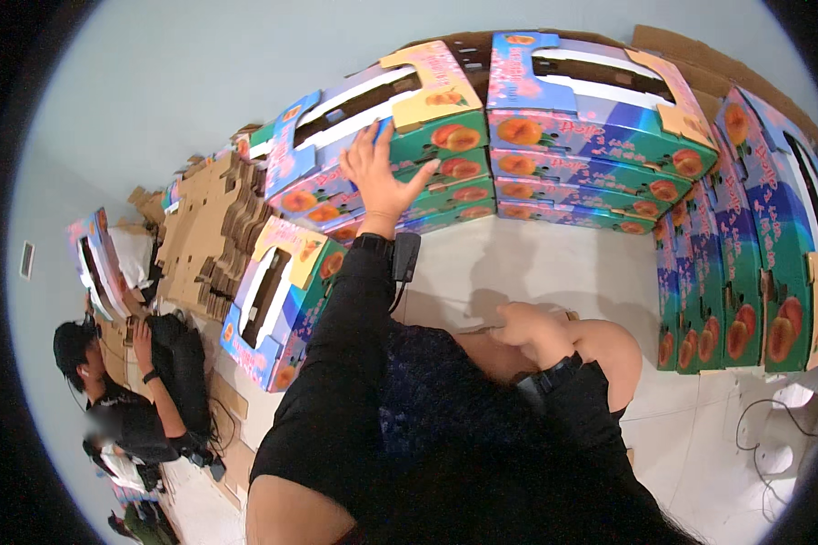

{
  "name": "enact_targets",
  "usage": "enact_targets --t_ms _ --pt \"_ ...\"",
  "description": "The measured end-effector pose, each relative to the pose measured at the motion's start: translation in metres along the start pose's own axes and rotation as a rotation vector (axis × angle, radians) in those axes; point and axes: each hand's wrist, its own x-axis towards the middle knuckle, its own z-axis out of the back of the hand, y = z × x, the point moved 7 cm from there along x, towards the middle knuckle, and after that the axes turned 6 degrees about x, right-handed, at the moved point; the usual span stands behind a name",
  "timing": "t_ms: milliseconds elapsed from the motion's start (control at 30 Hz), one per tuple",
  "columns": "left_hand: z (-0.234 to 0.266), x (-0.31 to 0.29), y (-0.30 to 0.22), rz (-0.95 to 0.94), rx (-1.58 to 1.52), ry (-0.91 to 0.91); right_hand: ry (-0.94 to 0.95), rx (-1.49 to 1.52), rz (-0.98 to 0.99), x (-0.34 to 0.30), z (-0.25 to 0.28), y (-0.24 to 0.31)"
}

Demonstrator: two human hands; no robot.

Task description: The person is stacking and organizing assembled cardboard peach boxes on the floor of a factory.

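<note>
Black sleeves (332, 336) are worn on both arms. The left hand (382, 177) is laid palm down at the near top edge of the top box (413, 118), which is carried by the left stack (463, 191) at the far side. Its fingers are spread well apart, and the thumb is held out to the right, over the green front. The right hand (538, 336) is held low, just beside a bare knee (613, 350); whether its fingers are apart or together cannot be told.

The boxes are printed in blue, pink, green and yellow, with orange fruit, and a long opening is cut in each visible top. Just right of the left stack, a middle stack (586, 150) is placed, and farther right and nearer, a right stack (741, 263) is seen. A lone box (282, 304) is set on the pale floor (463, 263), left of the left forearm. Beyond it, brown flat cardboard (209, 218) is piled. At the far left, a co-worker (136, 418) is seated, with another box (104, 263) held upright in front. A cable (750, 445) is strewn at the near right.
</note>
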Motion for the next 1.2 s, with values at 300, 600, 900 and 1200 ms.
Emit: enact_targets --t_ms 300,600,900,1200 --pt "0.089 -0.123 0.054 0.009 -0.278 0.437 0.101 -0.091 -0.101 0.008 -0.009 -0.009" --pt "0.210 -0.226 0.222 0.288 0.192 0.476 0.024 -0.206 -0.197 -0.001 -0.020 -0.007" --pt "0.339 -0.181 0.300 0.252 0.473 0.501 -0.081 -0.263 -0.148 -0.008 -0.026 -0.025" --pt "0.296 -0.196 0.267 0.303 0.090 0.660 -0.083 -0.223 -0.209 0.003 -0.025 -0.044"
